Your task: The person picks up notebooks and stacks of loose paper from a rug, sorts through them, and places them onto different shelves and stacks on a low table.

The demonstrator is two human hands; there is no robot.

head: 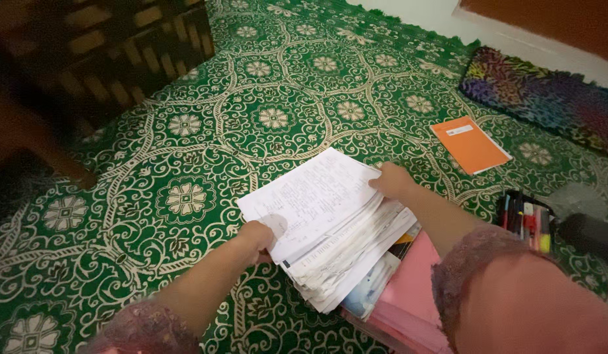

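Both hands grip the thick stack of white handwritten paper sheets (330, 223) on the green patterned carpet (186, 164): left hand (257, 237) pinching the near edge, right hand (390, 180) clasping the far corner. Looks mid-squaring; next wants steady, even grip.

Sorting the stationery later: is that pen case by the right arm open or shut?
Open: the pen case shows coloured pens standing in it, uncovered, beside the right hand's forearm.

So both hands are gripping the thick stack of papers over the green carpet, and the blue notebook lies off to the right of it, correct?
Not quite: in the head view the notebook is orange, not blue. The rest holds: left hand and right hand grip the stack of papers over the green carpet.
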